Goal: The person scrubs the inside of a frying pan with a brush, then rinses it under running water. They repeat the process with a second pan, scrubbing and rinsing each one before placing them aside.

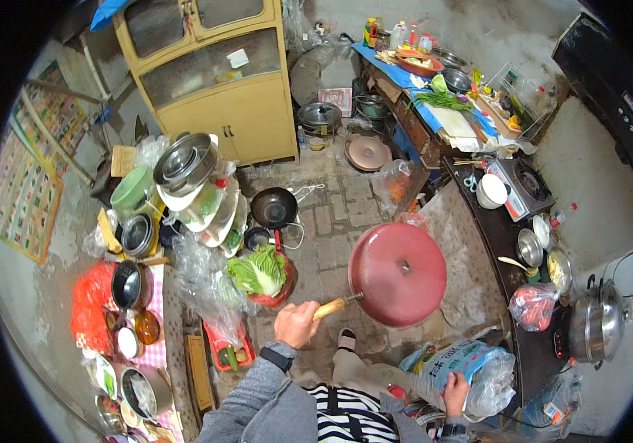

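Note:
In the head view, my left hand [296,324] is closed around the wooden handle [332,308] of a red frying pan [399,271]. The pan is held out over the brick floor, to the right of the hand. Its broad round face points up at me, with a small dark mark in the middle. My right hand [454,392] is low on the right, with its fingers curled beside a blue printed plastic bag [443,362] and a clear plastic bag [490,385]. Whether it grips either bag cannot be seen.
A dark counter [482,243] on the right bears a gas stove [521,188], a white bowl [492,191] and a steel steamer pot [596,321]. On the left are a Chinese cabbage [261,271], a wok [273,207] and a loaded rack [200,199]. A yellow cabinet [222,122] stands behind.

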`<state>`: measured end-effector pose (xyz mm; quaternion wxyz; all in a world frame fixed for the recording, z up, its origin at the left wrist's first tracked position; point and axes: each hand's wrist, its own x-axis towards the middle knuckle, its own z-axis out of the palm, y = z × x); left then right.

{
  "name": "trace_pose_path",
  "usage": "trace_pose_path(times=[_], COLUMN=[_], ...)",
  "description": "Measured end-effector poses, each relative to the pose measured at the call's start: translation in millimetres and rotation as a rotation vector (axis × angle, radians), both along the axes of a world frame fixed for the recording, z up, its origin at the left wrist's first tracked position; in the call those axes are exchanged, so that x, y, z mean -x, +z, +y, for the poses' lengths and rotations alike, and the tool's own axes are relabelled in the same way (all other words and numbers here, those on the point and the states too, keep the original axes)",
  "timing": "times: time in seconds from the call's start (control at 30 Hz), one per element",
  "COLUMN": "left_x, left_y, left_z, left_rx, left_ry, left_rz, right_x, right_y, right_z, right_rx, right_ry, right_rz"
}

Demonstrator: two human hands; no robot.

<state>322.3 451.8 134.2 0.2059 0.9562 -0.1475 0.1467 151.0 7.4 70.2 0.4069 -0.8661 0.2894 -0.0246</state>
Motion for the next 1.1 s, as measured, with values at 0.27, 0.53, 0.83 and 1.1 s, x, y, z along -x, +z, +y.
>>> trace_pose_path(times=[0.27, 0.53, 0.83, 1.1], left_x=[-129.7, -298.0, -468.7, -552.9], left_y=[17.5, -29.3, -50.4, -53.8], left_z=[11.2, 43.2, 78.8, 91.9], left_rx=[-0.031, 0.068, 0.227, 0.316], left_ry=[0.158, 0.079, -0.024, 0.160], left_rz=[0.041, 0.130, 0.185, 0.339], right_x=[-223.3, -319.5, -455.2, -611.9], right_y=[32.4, -24.9, 17.5, 30.6], right_z=[7.1, 0.6, 54.9, 93.4], right_rx=[0.125, 0.117, 0.024, -0.008], right_ry=[0.267, 0.187, 0.198, 0.320], right_rz=[-0.056, 0.030, 0.220, 0.346])
